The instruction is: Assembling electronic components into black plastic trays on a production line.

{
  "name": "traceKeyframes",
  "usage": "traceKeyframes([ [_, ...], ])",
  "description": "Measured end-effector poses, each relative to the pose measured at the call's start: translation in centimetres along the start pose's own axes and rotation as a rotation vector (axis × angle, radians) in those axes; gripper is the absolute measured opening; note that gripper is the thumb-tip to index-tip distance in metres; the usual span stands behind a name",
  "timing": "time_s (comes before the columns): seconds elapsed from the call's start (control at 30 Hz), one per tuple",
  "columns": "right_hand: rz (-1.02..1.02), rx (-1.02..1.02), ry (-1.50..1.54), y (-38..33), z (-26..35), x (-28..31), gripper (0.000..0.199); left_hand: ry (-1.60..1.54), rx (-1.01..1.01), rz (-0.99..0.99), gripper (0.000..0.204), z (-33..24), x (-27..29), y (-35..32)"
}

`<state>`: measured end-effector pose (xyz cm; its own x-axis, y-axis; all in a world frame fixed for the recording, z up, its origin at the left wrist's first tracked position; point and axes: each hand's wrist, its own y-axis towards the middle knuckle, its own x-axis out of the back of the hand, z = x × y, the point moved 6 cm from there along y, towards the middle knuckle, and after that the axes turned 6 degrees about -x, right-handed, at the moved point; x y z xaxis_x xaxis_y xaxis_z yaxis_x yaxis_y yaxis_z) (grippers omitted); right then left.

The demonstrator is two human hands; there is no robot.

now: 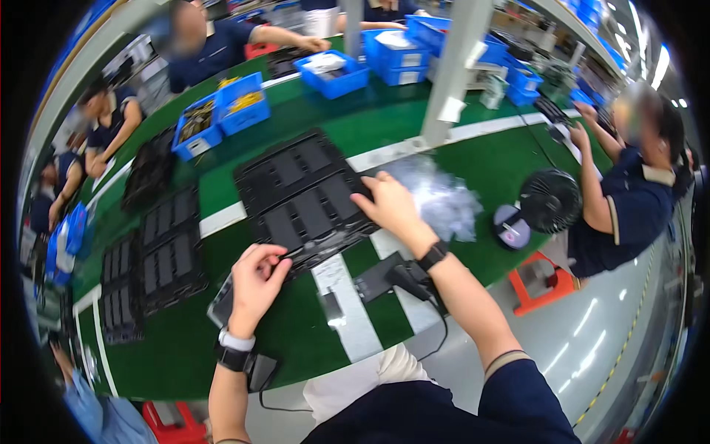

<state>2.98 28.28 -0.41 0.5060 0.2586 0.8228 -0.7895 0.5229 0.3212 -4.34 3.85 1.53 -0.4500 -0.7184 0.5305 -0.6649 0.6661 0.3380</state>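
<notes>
A large black plastic panel (296, 166) with rows of dark rectangular pads lies on the green table in front of me. My left hand (255, 285) is at its near left corner, thumb and forefinger pinched together; whatever is between them is too small to make out. My right hand (393, 209) rests at the panel's right edge, fingers apart. Partly hidden under my left hand is a flat dark object with a pale edge (220, 305). Just beyond my right hand lies a heap of clear plastic bags (447, 196).
Similar black panels (174, 255) lie to the left. A black box with a cable (377, 277) sits by my right forearm, with a black fan (551, 200) farther right. Blue bins (244, 107) and a grey post (451, 81) stand beyond. Co-workers (636, 177) work around the table.
</notes>
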Motion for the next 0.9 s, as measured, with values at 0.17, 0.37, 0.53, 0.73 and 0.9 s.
traceKeyframes([
  [0.17,0.011,-0.017,0.045,0.7,1.8,-0.6,0.038,0.074,-0.111,-0.014,0.019,0.6,1.6,0.7],
  [0.37,0.030,-0.047,-0.002,0.3,1.5,0.2,0.038,0.058,-0.024,-0.060,0.016,1.2,1.1,0.6],
  [0.53,0.101,0.138,0.273,-0.6,5.1,5.1,0.025,0.066,-0.141,-0.014,0.015,-0.7,1.3,0.7],
  [0.73,0.562,0.391,0.286,-7.7,6.0,4.8,0.029,-0.050,-0.109,0.443,0.024,-2.0,-2.2,-1.1],
  [0.9,0.490,0.633,0.236,-8.7,5.8,4.0,0.035,0.029,-0.082,0.418,0.025,-2.1,-2.7,-1.7],
])
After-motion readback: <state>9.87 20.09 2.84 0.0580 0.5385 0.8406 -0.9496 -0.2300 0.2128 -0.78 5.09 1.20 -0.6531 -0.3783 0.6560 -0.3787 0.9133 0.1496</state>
